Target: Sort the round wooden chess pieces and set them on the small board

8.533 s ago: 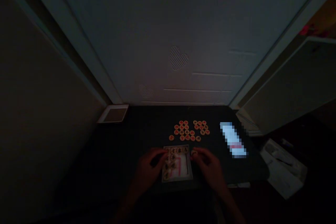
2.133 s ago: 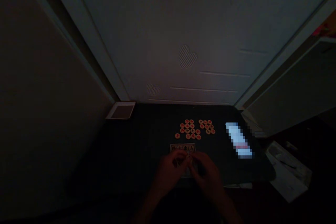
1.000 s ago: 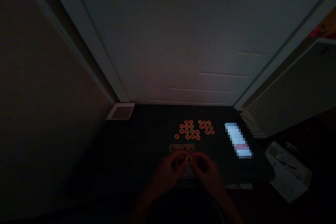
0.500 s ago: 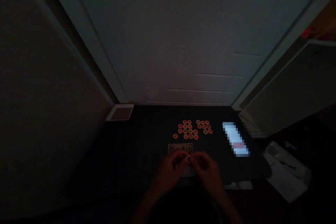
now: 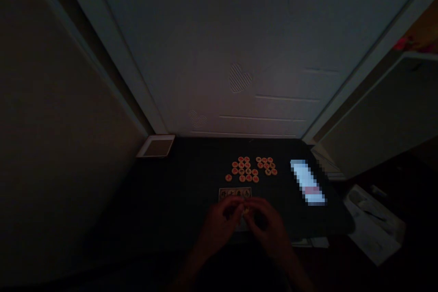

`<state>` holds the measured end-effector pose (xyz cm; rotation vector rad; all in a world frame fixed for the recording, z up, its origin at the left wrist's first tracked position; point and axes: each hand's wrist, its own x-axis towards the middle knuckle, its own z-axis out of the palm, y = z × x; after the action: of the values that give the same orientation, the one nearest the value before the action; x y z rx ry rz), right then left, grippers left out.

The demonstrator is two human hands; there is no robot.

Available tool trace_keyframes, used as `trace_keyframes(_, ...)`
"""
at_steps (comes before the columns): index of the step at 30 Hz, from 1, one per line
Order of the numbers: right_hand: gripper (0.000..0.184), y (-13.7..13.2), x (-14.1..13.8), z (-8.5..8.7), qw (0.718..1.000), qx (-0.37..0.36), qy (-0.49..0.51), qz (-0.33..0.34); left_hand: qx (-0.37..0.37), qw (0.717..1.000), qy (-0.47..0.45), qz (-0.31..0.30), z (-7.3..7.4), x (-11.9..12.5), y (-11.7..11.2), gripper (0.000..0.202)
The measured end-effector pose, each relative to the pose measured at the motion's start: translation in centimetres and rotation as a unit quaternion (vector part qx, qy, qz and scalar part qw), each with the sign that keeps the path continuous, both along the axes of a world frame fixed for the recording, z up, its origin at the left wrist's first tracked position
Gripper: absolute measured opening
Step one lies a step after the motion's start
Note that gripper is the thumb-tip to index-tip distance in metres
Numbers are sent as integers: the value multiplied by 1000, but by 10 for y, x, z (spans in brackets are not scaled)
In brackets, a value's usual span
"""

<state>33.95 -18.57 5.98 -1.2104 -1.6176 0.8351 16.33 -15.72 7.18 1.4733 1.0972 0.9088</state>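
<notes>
In dim light a small pale tray [image 5: 235, 193] lies on the dark table [image 5: 178, 191], its far row filled with round wooden pieces. My left hand [image 5: 219, 228] and my right hand [image 5: 268, 226] meet over the tray's near part, fingers curled together. A small round piece [image 5: 245, 210] shows between the fingertips; which hand pinches it I cannot make out. Beyond the tray lie several loose round pieces with red marks [image 5: 251, 169] in two clusters.
A lit, blurred phone screen [image 5: 308, 181] lies right of the pieces. A shallow box lid [image 5: 155, 146] sits at the table's far left corner. A white door [image 5: 239, 54] stands behind. A pale bag or packet [image 5: 374, 223] lies lower right.
Earlier my hands sat on either side of the tray; they have closed in over its near part. In the last second they barely shifted, fingertips still together around a piece.
</notes>
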Motion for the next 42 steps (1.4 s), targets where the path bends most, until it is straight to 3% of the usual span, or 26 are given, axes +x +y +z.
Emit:
trace_keyframes(7,26,3,0,-3,1000,-18,8,5,-5,1000,-2,-25,0,-6,-3,27)
trace_keyframes(18,23,5,1,-1,984,-151,93,-11,8,998,44,-35,0,-7,-4,26)
trace_keyframes(26,25,8,-3,-3,984,-151,89,-28,28,996,84,-21,-1,-6,-4,25)
trace_keyframes(42,32,9,-5,-4,982,-157,91,-49,41,997,65,-21,1,-13,-3,24)
